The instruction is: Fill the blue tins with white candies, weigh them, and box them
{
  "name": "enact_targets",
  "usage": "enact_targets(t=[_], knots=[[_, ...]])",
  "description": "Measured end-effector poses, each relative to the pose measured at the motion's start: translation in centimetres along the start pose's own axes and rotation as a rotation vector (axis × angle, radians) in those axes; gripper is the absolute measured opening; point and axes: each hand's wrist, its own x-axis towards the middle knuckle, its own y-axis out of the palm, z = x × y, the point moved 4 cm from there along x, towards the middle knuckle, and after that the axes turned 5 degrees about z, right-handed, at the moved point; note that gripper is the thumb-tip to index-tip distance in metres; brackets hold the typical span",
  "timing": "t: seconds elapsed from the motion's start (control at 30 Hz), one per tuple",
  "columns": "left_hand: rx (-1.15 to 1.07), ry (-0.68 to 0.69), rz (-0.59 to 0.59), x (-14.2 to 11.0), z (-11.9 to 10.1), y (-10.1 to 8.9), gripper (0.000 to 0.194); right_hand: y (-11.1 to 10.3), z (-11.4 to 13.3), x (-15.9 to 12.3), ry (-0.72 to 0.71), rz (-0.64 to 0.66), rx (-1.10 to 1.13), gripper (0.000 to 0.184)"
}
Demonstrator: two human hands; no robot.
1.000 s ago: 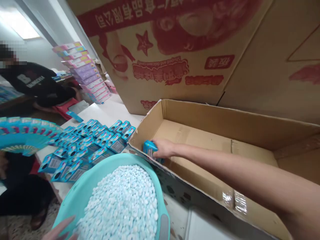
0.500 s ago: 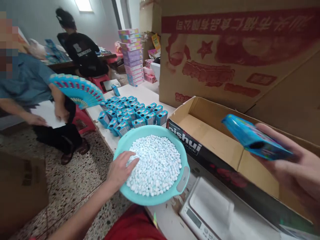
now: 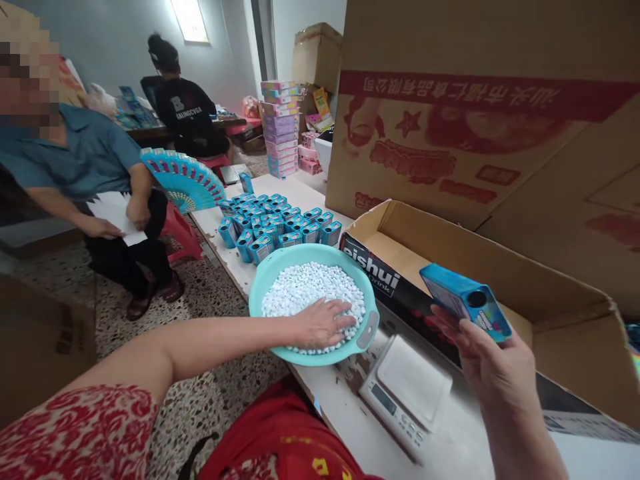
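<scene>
My left hand (image 3: 324, 323) rests palm down in a teal bowl (image 3: 270, 269) heaped with small white and pale blue candies (image 3: 305, 290), its fingers curled into the pile. What they hold, if anything, is hidden. My right hand (image 3: 493, 363) holds a small blue box (image 3: 464, 300) tilted above a white scale (image 3: 406, 392), its round hole facing up. Behind the bowl, several matching blue boxes (image 3: 273, 227) stand in rows on the white table (image 3: 345, 417).
An open cardboard carton (image 3: 505, 263) lies right of the bowl, with a big printed carton (image 3: 465, 127) behind it. A seated person (image 3: 90, 180) at left holds a fan of flat blue boxes (image 3: 183, 177). Another person (image 3: 185, 110) sits farther back by stacked pink boxes (image 3: 280, 127).
My right hand took a blue box out of the open carton and brought it over the scale. My left hand moved from the bowl's edge into the candies.
</scene>
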Motion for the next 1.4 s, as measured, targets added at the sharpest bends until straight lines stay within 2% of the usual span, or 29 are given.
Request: enact_targets(t=[0.1,0.23,0.33,0.53,0.63,0.73,0.83,0.97,1.07,1.17,1.27,1.33,1.4], knots=[[0.115,-0.046,-0.001,1.3,1.8,0.3,0.048,-0.7,-0.8,-0.5,0.091,-0.141,0.062,0.060],[0.130,-0.248,0.044,2.4,4.6,0.1,0.042,-0.8,-1.6,-1.5,0.130,-0.164,0.105,0.055],[0.081,-0.364,0.035,2.8,5.7,-0.1,0.042,-1.4,-1.8,-2.5,0.164,-0.212,0.082,0.057],[-0.128,-0.523,0.045,1.6,6.4,-0.2,0.039,-2.9,-1.8,-3.3,0.172,-0.253,0.084,0.054],[-0.322,-0.588,0.013,0.6,7.2,-0.6,0.027,-2.3,-2.4,-3.4,0.191,-0.241,0.119,0.055],[-0.587,-0.680,-0.088,-0.3,7.9,-1.1,0.014,0.0,-3.3,-3.7,0.220,-0.076,0.047,0.056],[-0.950,-0.773,-0.219,-1.1,7.9,-1.2,0.009,3.3,-3.9,-4.0,0.121,0.136,-0.096,0.052],[-1.470,-0.820,-0.420,-1.8,7.0,-1.7,0.019,7.1,-4.8,-3.9,-0.055,0.274,-0.167,0.057],[-1.765,-0.792,-0.561,-2.0,6.2,-3.3,0.025,9.2,-5.9,-3.7,-0.135,0.366,-0.350,0.053],[-1.929,-0.698,-0.702,-1.8,5.5,-5.6,0.026,11.1,-6.8,-3.7,-0.291,0.414,-0.616,0.042],[-2.043,-0.562,-0.883,-1.3,4.9,-7.7,0.024,12.8,-7.4,-4.2,-0.410,0.460,-0.748,0.038],[-2.070,-0.513,-1.002,-1.1,4.7,-8.3,0.023,13.7,-7.7,-4.4,-0.443,0.486,-0.782,0.035],[-2.041,-0.530,-1.065,-1.1,4.7,-8.4,0.025,14.3,-7.8,-4.6,-0.460,0.487,-0.805,0.033]])
